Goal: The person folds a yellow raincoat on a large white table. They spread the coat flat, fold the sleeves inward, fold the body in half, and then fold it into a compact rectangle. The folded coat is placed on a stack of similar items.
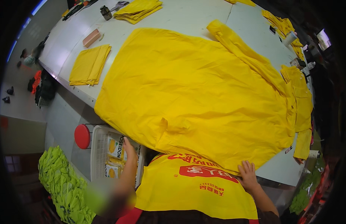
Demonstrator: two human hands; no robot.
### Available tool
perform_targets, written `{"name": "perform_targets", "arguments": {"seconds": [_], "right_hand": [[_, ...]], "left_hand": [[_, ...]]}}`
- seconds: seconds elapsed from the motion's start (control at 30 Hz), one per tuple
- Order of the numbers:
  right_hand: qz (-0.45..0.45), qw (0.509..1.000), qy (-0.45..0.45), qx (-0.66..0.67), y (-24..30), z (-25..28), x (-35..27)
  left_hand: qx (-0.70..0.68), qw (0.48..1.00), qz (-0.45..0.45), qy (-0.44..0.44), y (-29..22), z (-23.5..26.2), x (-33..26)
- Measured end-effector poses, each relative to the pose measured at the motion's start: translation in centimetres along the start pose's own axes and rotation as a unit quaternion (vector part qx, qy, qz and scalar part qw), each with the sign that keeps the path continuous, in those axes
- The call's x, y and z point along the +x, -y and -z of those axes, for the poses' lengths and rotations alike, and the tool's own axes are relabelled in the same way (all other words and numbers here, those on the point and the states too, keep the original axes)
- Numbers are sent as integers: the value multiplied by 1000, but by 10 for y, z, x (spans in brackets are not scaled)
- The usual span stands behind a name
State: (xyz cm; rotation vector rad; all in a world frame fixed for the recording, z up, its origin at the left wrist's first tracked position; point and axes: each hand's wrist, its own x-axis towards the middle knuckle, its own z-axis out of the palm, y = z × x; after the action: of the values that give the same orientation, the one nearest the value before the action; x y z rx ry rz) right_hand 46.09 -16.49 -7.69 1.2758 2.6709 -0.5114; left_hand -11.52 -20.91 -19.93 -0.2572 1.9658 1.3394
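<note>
A large yellow garment [195, 74], like a raincoat, lies spread across the white table [55, 41], with one long sleeve [244, 48] along its far side. My right hand [249, 175] rests on its near edge, fingers spread and flat. Over a white plastic basket [99, 149] at the near left is my left hand [130, 155], seen edge-on with its fingers stretched out; no held thing shows. Inside the basket lie several printed packets [115, 145] in white and yellow. A yellow apron [195, 190] with red print covers my front.
Folded yellow pieces [90, 65] lie at the left, with another yellow stack [138, 10] at the back. A pink box [91, 38] and a dark bottle [105, 12] stand nearby. Beside the basket is a red round stool [82, 136]; bright green fabric [64, 186] is heaped lower left.
</note>
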Motion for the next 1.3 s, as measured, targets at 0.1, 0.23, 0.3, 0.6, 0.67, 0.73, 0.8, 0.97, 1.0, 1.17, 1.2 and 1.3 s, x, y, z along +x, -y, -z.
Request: {"name": "perform_targets", "arguments": {"seconds": [0.1,0.23,0.3,0.6,0.67,0.73,0.8,0.97,1.0,1.17,1.2,1.3], "right_hand": [[38,999,-14,-20,-27,-11,-12],[55,995,-49,-69,-32,-9,-8],[51,992,-83,-81,-30,-14,-5],[12,989,-146,-16,-33,1,20],[-1,992,-123,-8,-34,3,21],[-14,996,-90,-8,-36,8,21],[-7,995,-97,-7,-39,12,22],[17,993,-118,21,-42,15,25],[16,995,-95,32,-48,18,25],[-113,977,50,173,-72,64,8],[-126,967,68,210,-83,71,3],[-234,872,166,396,-88,108,3]], "left_hand": [[-116,952,229,166,9,-8,-6],[-272,881,195,334,22,-36,3],[-308,887,139,314,22,-45,14],[-333,895,100,278,5,-30,12],[-390,893,87,205,3,-35,0],[-437,881,48,173,-11,-32,13],[-449,880,20,154,-25,-22,34],[-376,923,-3,83,-70,12,53],[-357,926,-65,104,-75,30,69],[-233,919,-314,51,-136,61,-3],[-221,913,-338,52,-145,71,-11],[-171,899,-401,29,-182,73,-48]]}}
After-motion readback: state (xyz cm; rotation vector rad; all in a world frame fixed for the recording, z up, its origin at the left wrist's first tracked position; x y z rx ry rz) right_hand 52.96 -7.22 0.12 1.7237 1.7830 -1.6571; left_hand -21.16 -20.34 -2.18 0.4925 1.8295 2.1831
